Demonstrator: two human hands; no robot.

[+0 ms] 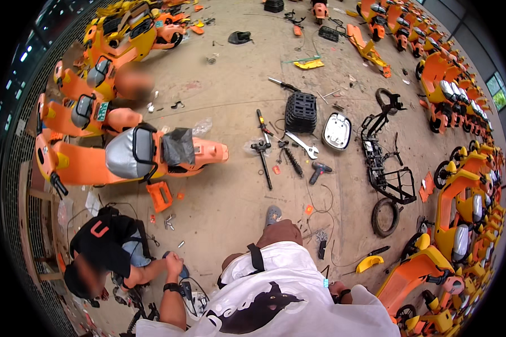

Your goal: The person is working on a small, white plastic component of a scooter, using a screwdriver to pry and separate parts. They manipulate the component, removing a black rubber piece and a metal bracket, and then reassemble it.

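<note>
At the lower left, my left hand (175, 263) is closed, fingers curled in; whether anything is inside cannot be made out. A dark watch (172, 287) circles that wrist. Right beside it a crouching co-worker in a black T-shirt (108, 238) stretches a forearm (146, 274) toward my hand, and the two overlap in view. Below my hand lies a grey and white power tool (195, 300), partly hidden by my shirt. My right hand (337, 288) hangs at my right hip, its fingers mostly hidden by my white shirt.
Orange scooters (95, 159) line the left; more (416, 275) stand at right. Ahead on the floor lie a cordless drill (320, 171), an adjustable wrench (302, 145), a shock absorber (293, 162), stacked black crates (301, 112), a black scooter frame (376, 154) and a tire (385, 218).
</note>
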